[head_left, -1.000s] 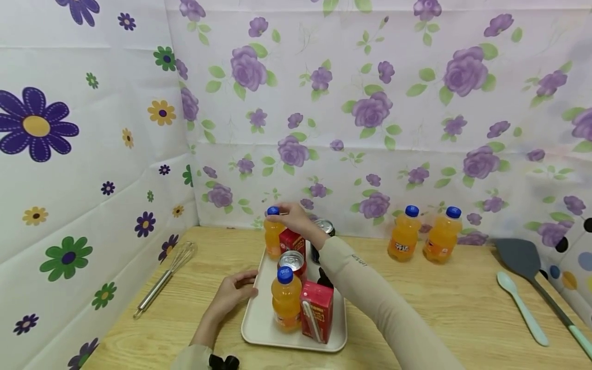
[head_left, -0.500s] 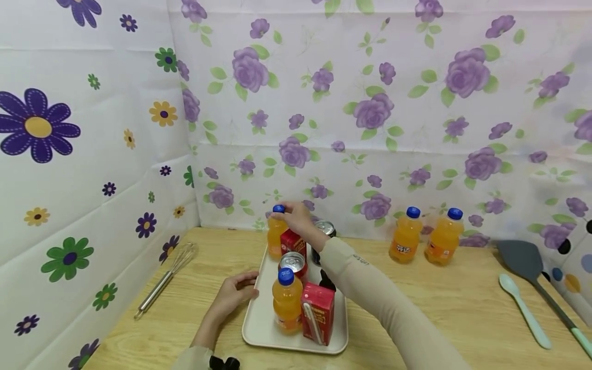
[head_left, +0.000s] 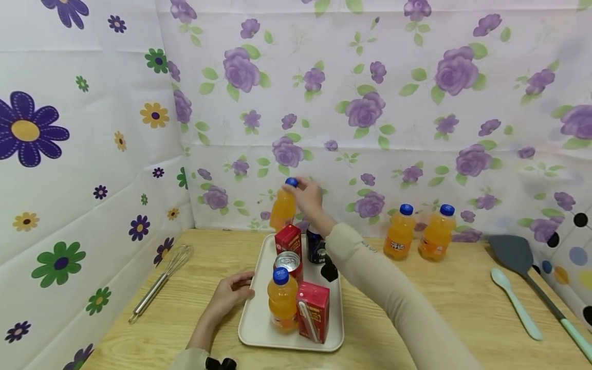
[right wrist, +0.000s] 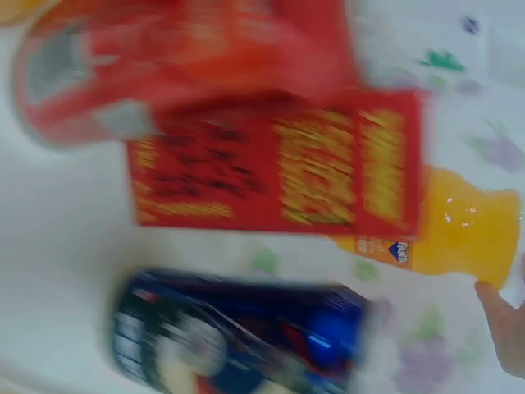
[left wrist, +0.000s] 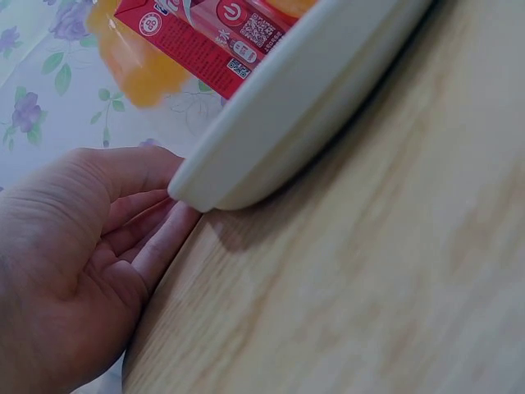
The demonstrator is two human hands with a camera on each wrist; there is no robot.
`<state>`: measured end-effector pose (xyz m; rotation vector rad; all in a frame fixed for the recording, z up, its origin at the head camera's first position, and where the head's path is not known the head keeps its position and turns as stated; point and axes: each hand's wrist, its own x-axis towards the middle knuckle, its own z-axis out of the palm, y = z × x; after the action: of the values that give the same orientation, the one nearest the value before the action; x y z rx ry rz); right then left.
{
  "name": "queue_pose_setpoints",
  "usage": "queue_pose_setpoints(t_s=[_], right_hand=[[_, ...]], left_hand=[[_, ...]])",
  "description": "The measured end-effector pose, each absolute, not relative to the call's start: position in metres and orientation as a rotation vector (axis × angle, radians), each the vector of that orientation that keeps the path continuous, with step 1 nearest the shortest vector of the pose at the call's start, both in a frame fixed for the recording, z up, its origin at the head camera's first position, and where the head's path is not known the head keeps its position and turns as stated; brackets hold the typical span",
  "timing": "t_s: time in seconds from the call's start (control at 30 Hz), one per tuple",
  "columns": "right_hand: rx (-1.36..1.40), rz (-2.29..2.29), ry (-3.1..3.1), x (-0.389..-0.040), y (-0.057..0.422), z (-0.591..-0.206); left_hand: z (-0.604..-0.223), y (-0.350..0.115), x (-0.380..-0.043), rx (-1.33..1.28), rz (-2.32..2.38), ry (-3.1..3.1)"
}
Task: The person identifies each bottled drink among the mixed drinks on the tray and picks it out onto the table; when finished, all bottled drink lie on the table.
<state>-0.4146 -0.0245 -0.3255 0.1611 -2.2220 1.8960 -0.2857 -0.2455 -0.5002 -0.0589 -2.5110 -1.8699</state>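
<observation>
My right hand [head_left: 309, 198] holds an orange soda bottle [head_left: 283, 209] by its neck, just below the blue cap. The bottle hangs tilted in the air above the tray's far end; the right wrist view shows its orange body [right wrist: 472, 226] behind a red drink carton. At the left rim of the cream tray [head_left: 256, 324], my left hand [head_left: 226, 298] grips the edge with thumb and fingers, seen close in the left wrist view. Upright on the tray are another orange soda bottle [head_left: 283, 303], two red drink cartons [head_left: 313, 313], a red can [head_left: 289, 263] and a dark blue can [head_left: 316, 246].
Two more orange soda bottles [head_left: 400, 234] stand by the back wall, right of the tray. A whisk [head_left: 162, 282] lies to the left. On the right lie a grey spatula [head_left: 513, 254] and a pale green spoon [head_left: 515, 303]. Floral cloth hangs behind.
My right hand has raised the orange soda bottle off the tray's far left corner, up and slightly rightward. The left hand stays on the tray rim.
</observation>
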Motion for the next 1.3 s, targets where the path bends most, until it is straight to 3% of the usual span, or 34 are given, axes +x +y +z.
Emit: queue_pose_setpoints(t_s=[0.27,0.57,1.0,1.3], right_hand=[[0.099,1.983,-2.015,-0.423,0.02,-0.273],[0.02,2.052,-1.882,-0.418,0.066,-0.242],[0.098,1.939,-1.883,-0.394,0.117,-0.229],[0.078,1.832,-2.056,-0.37,0.147,-0.246]], left_hand=[[-0.501,-0.247,-0.286,-0.063,-1.86,-2.524],[-0.5,-0.247,-0.285,-0.058,-1.844,-2.534],[-0.498,-0.247,-0.287,-0.059,-1.838,-2.54],[-0.499,-0.248,-0.284,-0.087,-1.865,-2.536]])
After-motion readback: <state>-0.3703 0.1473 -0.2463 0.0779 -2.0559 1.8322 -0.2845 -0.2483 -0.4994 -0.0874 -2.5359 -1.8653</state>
